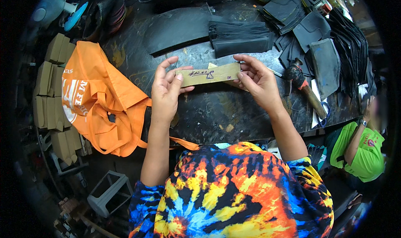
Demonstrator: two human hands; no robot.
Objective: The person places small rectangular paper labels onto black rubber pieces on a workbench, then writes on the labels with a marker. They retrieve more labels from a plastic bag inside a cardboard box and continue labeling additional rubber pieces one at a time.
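Observation:
Over the dark worktable (200, 112) I hold a narrow tan card strip (207, 75) with dark handwriting level between both hands. My left hand (165, 85) pinches its left end between thumb and fingers. The right end is gripped by my right hand (262, 83), thumb on the face and fingers behind. Another pale strip shows partly behind it, mostly hidden; I cannot tell whether it is held or lies on the table. Beyond my hands lie a stack of black folded pieces (241, 36) and a wide black slab (177, 29).
An orange cloth bag (119, 108) hangs over the table's left edge. At right lie a hammer (313, 98) with a wrapped head and several black sheet pieces (326, 66). A person in a green shirt (365, 152) sits at far right. Brown boxes (52, 83) and a grey stool (109, 192) stand left.

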